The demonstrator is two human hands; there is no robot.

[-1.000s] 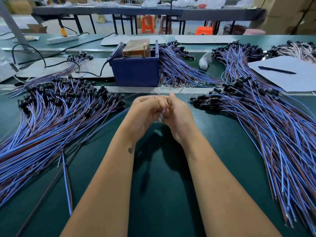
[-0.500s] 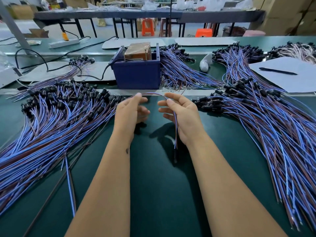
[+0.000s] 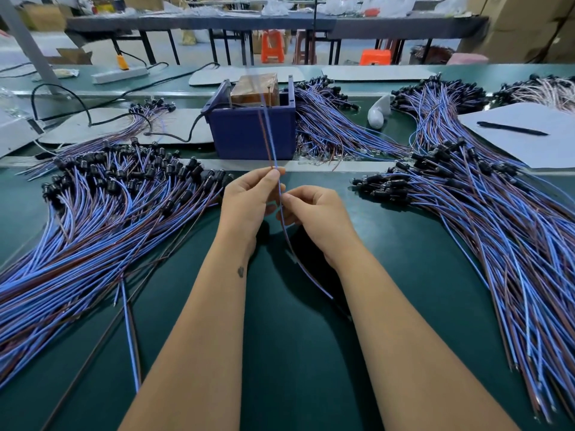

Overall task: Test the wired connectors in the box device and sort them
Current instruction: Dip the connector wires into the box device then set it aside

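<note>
One blue-and-brown wired connector point(image 3: 268, 135) stands nearly upright in front of the blue box device point(image 3: 249, 132). Its upper part is motion-blurred and reaches up to the brown block point(image 3: 253, 88) inside the box. My left hand point(image 3: 247, 203) pinches the wire at its fingertips, just below the box front. Slightly lower and to the right, my right hand point(image 3: 317, 216) pinches the same wire. The wire's tail point(image 3: 306, 272) curves down between my forearms onto the green mat. Large heaps of such wired connectors lie on the left point(image 3: 93, 219) and on the right point(image 3: 497, 231).
Another heap of wires point(image 3: 336, 126) lies behind the box to its right. A white sheet with a black pen point(image 3: 510, 129) sits at the right. A black cable point(image 3: 93, 119) runs from the box leftward. A power strip point(image 3: 119, 74) lies far left.
The hands were pressed together, then spread apart with the wire arched between them. Now they are close again and the wire's free end has swung up toward the box.
</note>
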